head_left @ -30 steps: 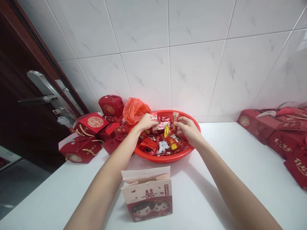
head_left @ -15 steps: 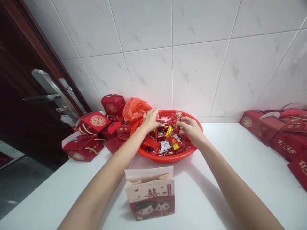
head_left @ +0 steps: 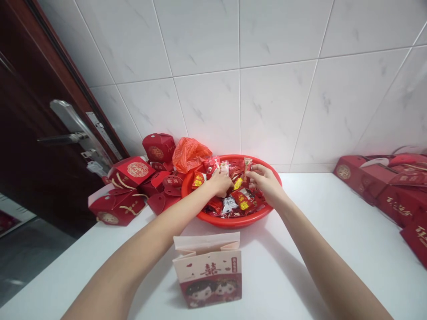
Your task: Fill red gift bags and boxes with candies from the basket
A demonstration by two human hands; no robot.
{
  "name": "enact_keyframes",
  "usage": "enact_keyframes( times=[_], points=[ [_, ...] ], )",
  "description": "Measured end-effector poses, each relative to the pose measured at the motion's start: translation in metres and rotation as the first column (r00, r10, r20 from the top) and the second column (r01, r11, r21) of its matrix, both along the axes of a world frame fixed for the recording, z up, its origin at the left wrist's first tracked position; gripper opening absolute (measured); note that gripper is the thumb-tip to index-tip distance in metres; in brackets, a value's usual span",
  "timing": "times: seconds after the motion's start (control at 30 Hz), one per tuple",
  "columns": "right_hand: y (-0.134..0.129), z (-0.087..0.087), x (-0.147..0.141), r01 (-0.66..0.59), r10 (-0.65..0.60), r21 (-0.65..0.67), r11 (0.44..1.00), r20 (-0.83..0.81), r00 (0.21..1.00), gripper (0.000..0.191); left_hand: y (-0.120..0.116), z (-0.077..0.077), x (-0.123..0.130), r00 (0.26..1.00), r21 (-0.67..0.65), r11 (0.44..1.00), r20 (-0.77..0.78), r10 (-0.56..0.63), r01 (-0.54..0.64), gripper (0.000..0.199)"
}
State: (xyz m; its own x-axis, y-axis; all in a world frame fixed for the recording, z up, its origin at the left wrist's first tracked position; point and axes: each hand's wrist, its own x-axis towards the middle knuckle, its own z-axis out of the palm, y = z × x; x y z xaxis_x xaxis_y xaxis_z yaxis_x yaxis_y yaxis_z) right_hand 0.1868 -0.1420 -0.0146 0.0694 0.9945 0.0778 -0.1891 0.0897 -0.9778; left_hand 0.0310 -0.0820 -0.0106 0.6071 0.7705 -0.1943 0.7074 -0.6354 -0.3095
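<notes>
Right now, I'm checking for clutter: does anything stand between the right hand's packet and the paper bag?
Yes: other packets and the red basket's near rim lie between that packet and the paper bag.

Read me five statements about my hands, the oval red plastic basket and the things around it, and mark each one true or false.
1. Your right hand pinches a narrow tan-and-red wrapped packet. True.
2. The white-and-red paper bag stands on the white table with its top open. True.
3. Your left hand lies flat on the table. False: it is in the oval red plastic basket, among the small wrapped packets.
4. Red cardboard boxes sit on both sides of the basket. True.
5. The crumpled orange-red plastic bag is inside the paper bag. False: it is at the basket's far left edge.
</notes>
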Motion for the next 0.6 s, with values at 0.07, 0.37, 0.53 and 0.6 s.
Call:
enact_keyframes(
  times=[0.07,0.37,0.53,0.6],
  points=[
    [0.000,0.000,0.000,0.000,0.000,0.000,1.000,0.010,1.000,0.022,0.004,-0.005,0.002,0.998,0.028,0.998,0.034,0.052,-0.053,0.054],
    [0.001,-0.001,0.001,-0.020,0.019,0.004,1.000,0.050,0.999,0.022,0.036,-0.025,-0.001,0.970,-0.143,0.986,0.215,0.118,-0.088,0.051],
    [0.001,-0.001,0.000,-0.031,0.032,-0.012,0.999,0.050,0.998,0.024,0.045,-0.035,-0.001,0.959,-0.185,0.978,0.242,0.144,-0.100,0.044],
    [0.001,0.000,0.000,-0.021,0.022,-0.025,0.999,0.043,0.999,0.025,0.045,-0.039,0.000,0.958,-0.196,0.976,0.247,0.145,-0.097,0.040]
  ],
)
